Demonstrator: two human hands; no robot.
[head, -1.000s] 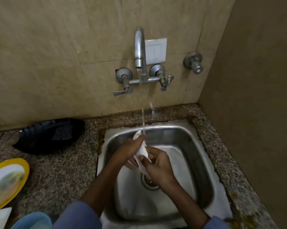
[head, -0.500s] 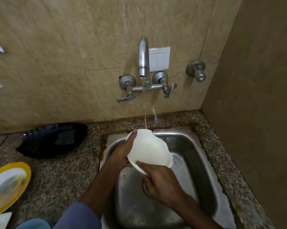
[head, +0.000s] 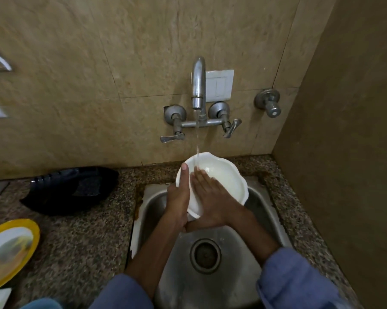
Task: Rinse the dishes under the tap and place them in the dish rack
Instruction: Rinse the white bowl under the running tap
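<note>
A white bowl (head: 221, 177) with a scalloped rim is held tilted over the far edge of the steel sink (head: 270, 210), directly under the tap (head: 198, 85). A thin stream of water (head: 197, 139) falls from the spout into the bowl's left interior.

The left hand (head: 179, 195) grips the bowl's left rim, thumb extended up along the inside edge and fingers closed behind the wall (those fingers are hidden by the bowl). The right hand (head: 210, 192) lies flat and open inside the bowl, fingers together, fingertips at the point where the water lands; it grasps nothing.

Surroundings, taking the bowl as dial centre:
- 6 o'clock: the sink drain (head: 205, 255), between the two forearms.
- 9 o'clock: a black ridged dish (head: 70, 190) on the speckled granite table (head: 81, 241), well apart from the sink.
- 8 o'clock: a yellow-rimmed plate (head: 9, 250), partly cut off by the frame edge.
- 12 o'clock: a white switch plate (head: 219, 85) behind the spout, with two lever handles below it.
- 2 o'clock: a separate wall valve (head: 269, 104).

A side wall stands close along the sink's right side.
</note>
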